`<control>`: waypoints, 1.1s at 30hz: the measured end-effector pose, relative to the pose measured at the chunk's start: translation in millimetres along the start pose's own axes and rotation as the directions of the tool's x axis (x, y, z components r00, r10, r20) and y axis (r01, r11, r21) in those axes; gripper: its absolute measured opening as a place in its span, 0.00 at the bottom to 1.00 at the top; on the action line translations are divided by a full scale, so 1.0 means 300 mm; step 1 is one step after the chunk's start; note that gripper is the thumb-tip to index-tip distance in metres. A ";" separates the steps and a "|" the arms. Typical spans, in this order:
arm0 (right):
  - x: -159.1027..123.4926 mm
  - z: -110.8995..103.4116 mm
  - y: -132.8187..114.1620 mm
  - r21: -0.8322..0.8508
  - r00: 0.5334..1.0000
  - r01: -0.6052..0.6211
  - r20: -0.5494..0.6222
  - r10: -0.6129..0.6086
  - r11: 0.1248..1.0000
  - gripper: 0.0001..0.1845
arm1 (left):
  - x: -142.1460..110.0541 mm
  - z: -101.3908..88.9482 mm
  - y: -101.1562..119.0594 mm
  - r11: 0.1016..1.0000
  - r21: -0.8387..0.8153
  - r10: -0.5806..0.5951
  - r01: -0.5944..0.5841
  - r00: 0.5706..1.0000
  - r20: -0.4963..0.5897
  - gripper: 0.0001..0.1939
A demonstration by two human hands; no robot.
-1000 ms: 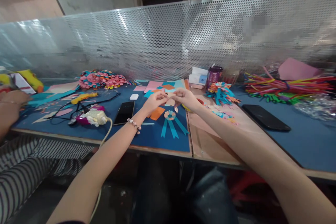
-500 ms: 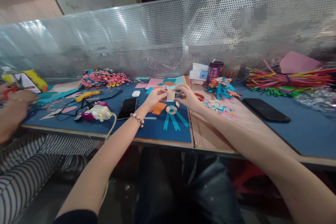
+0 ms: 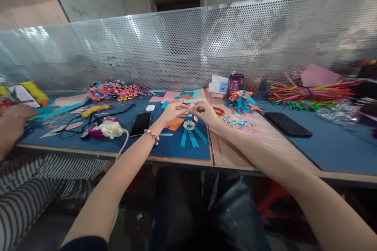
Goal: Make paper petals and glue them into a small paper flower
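My left hand and my right hand meet fingertip to fingertip above the blue mat. Their fingers are pinched together around a small piece of beige paper, now mostly hidden behind the fingers. Just below them on the mat lies a paper rosette with peach petals and blue forked tails. A small loose peach petal sits beside it. Orange paper squares lie under my left hand. Red-handled scissors rest just beyond my right hand.
Coloured paper sheets lie behind my hands. Phones, a power strip with cables, and an earbud case are to the left. Paper scraps, a purple cup and pipe cleaners are right. A co-worker's hand shows far left.
My hands have come together, and my right fingers now touch my left. The beige paper that showed between them is mostly covered. The camera has tilted up and turned slightly right.
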State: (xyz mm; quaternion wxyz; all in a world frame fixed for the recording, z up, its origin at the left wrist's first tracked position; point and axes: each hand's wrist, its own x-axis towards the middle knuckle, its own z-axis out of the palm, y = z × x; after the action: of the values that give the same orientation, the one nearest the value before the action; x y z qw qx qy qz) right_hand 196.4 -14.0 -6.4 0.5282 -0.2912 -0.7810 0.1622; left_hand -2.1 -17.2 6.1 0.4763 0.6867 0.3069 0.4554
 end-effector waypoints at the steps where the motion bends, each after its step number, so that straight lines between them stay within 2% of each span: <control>1: -0.001 0.005 0.002 0.020 0.999 -0.036 -0.013 0.036 0.999 0.15 | 0.001 0.001 -0.001 1.000 -0.022 -0.001 0.001 1.000 0.004 0.15; 6: -0.002 0.026 -0.001 0.132 0.978 -0.163 -0.106 0.178 0.978 0.18 | -0.001 0.001 0.003 0.994 -0.113 0.010 -0.007 0.999 0.033 0.16; 10: -0.002 0.037 -0.018 0.242 0.954 -0.226 -0.139 0.264 0.944 0.18 | -0.003 0.003 0.006 0.997 -0.051 0.055 -0.052 0.997 0.049 0.21; 17: -0.010 0.051 -0.033 0.260 0.960 -0.198 -0.143 0.240 0.945 0.18 | 0.003 0.004 0.000 0.995 0.018 0.093 -0.093 0.996 0.004 0.21; 22: -0.015 0.058 -0.019 0.278 0.961 -0.168 -0.166 0.220 0.946 0.24 | 0.004 0.004 0.003 0.995 0.008 0.098 -0.098 0.995 -0.024 0.22; 26: -0.019 0.055 -0.022 0.262 0.966 -0.190 -0.122 0.228 0.946 0.19 | 0.002 0.012 0.008 0.994 0.007 0.114 -0.113 0.992 -0.052 0.22; 30: -0.018 0.052 -0.028 0.313 0.959 -0.228 -0.094 0.269 0.922 0.20 | -0.004 0.022 0.019 0.993 -0.020 0.115 -0.116 0.992 -0.050 0.22; 33: -0.012 0.046 -0.024 0.266 0.972 -0.193 -0.082 0.222 0.944 0.18 | -0.008 0.020 0.022 0.996 -0.027 0.078 -0.080 0.995 -0.069 0.19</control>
State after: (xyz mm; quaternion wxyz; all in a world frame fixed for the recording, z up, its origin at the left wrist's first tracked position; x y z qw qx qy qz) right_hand 182.8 -21.1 -10.5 0.5838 -0.3099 -0.6879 0.3000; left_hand 2.4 -23.7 10.7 0.4573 0.6755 0.2886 0.5013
